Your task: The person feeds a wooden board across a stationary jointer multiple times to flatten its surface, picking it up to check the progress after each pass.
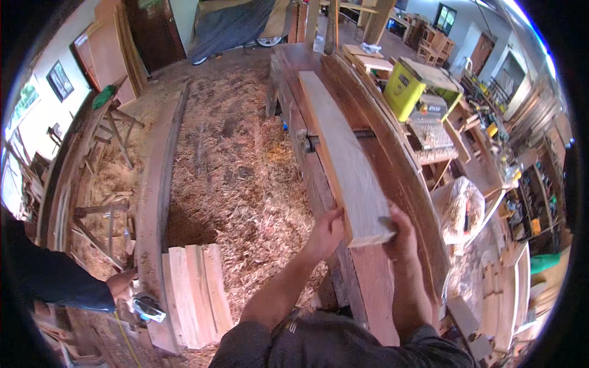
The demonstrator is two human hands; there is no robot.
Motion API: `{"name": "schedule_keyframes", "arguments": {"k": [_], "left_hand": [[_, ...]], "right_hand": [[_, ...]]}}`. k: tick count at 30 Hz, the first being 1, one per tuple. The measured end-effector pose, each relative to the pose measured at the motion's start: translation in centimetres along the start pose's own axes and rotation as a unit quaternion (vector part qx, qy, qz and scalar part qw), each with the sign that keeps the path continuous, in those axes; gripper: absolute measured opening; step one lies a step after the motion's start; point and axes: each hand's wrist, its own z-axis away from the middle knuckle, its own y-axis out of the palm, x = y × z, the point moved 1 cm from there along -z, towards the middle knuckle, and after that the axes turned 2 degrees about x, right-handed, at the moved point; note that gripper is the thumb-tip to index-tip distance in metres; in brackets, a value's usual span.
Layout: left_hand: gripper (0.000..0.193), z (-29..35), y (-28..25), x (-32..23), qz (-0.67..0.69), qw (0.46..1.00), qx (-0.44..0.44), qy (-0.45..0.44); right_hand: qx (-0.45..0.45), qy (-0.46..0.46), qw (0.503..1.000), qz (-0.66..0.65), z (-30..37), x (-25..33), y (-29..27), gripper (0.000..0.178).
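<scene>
A long, thick wooden plank [346, 156] stretches away from me along a brown wooden bench [383, 294]. My left hand [326, 234] grips its near end from the left side, with the thumb near the top edge. Opposite it, my right hand [402, 233] is wrapped around the right edge of the same end. Some of the fingers on both hands are hidden by the plank. A dark metal bar [365, 134] crosses the bench and passes beneath the plank. Beside the plank on the right runs a long raised wooden board [408, 184].
Wood shavings [245, 178] cover the floor on the left. Several pale boards [197, 288] lean over a long beam [153, 184]. At far left, another person's hand [123, 283] is by a power tool [149, 308]. A green planer [405, 89] stands right, above a shavings-filled bag [457, 211].
</scene>
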Motion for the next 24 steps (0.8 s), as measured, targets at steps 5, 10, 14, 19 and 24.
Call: {"name": "schedule_keyframes", "arguments": {"k": [5, 10, 14, 19, 24], "left_hand": [[0.05, 2.7, 2.1, -5.3, 0.22, 0.931, 0.151, 0.251], [0.053, 3.2, 4.2, -8.0, 0.448, 0.876, 0.159, 0.084], [0.053, 4.1, 5.5, -9.7, 0.424, 0.876, 0.194, 0.128], [0.052, 4.6, 6.4, -10.5, 0.458, 0.875, 0.142, 0.072], [0.054, 5.6, 6.9, -8.4, 0.399, 0.916, 0.046, 0.015]], "right_hand": [[0.033, -0.078, 0.996, -0.004, 6.5, 8.5, 4.7, 0.073], [0.044, -0.092, 0.995, -0.019, 8.0, 10.9, 4.1, 0.057], [0.076, -0.108, 0.989, -0.066, 8.3, 10.8, 4.0, 0.047], [0.046, -0.105, 0.992, -0.046, 8.8, 10.8, 3.9, 0.05], [-0.04, -0.426, 0.744, 0.513, 11.3, 9.9, -0.6, 0.067]]}}
